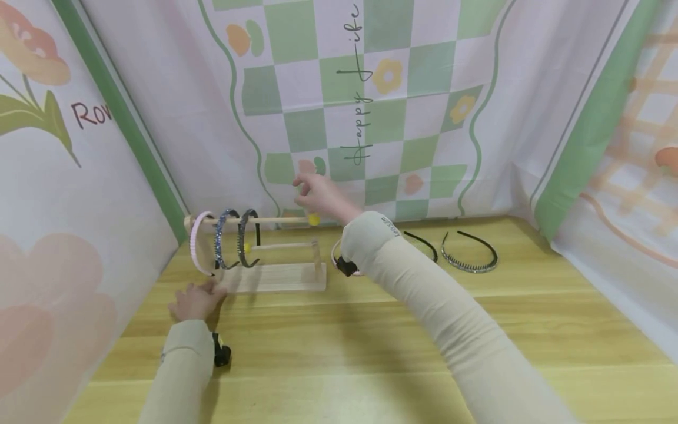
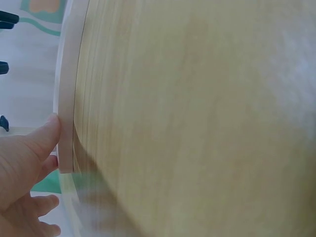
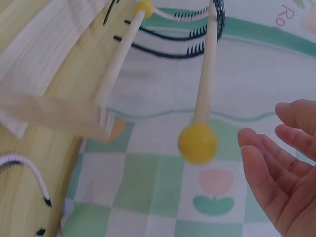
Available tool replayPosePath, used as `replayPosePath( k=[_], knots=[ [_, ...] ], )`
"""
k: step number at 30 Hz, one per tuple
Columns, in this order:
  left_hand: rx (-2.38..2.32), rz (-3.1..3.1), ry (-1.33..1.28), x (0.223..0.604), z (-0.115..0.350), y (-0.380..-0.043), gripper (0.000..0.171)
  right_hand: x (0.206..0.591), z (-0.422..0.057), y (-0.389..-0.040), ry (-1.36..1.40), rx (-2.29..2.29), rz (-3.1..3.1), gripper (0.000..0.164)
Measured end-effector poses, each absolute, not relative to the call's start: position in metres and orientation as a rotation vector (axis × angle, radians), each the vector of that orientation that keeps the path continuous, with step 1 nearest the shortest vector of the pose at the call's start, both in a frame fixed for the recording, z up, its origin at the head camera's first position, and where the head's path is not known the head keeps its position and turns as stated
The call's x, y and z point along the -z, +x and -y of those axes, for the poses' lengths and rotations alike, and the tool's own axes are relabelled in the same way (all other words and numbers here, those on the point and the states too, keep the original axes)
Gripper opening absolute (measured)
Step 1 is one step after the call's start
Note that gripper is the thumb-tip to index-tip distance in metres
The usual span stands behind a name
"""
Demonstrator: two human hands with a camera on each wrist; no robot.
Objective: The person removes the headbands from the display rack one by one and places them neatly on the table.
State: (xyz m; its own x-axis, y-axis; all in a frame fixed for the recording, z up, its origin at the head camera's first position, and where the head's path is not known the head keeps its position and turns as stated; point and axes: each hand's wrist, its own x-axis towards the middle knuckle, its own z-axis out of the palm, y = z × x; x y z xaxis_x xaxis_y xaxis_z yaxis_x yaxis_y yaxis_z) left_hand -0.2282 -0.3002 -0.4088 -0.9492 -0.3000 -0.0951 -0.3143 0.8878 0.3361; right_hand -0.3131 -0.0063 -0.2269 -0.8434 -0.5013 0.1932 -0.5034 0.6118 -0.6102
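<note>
A wooden rack (image 1: pixel 272 278) is being pinched by the left hand (image 1: pixel 195 301); the right hand (image 1: pixel 324 194), loosely spread, is being held near the upper yellow ball (image 1: pixel 314 219).

A green-checked cloth (image 1: pixel 291 32) hangs at the top centre of the frame. At upper left is a printed flower (image 1: pixel 39 50) near lettering (image 1: pixel 91 115), perhaps "Row", its end cut. Below lies a wood-grain table (image 1: pixel 318 365).
</note>
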Motion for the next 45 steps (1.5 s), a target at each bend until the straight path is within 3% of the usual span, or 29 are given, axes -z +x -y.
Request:
replayPosePath(
  k=[23, 32, 45],
  knots=[
    [-0.59, -3.022, -0.483, 0.411, 0.302, -0.229, 0.067, 0.24, 0.067, -0.297, 1.012, -1.168, 2.75, 0.05],
    [-0.611, -3.028, -0.48, 0.413, 0.303, -0.228, 0.067, 0.253, 0.085, -0.283, 0.946, -1.306, 2.805, 0.069],
    [-0.599, -3.017, -0.472, 0.413, 0.303, -0.229, 0.067, 0.268, 0.102, -0.28, 0.987, -1.349, 2.819, 0.073]
  ],
)
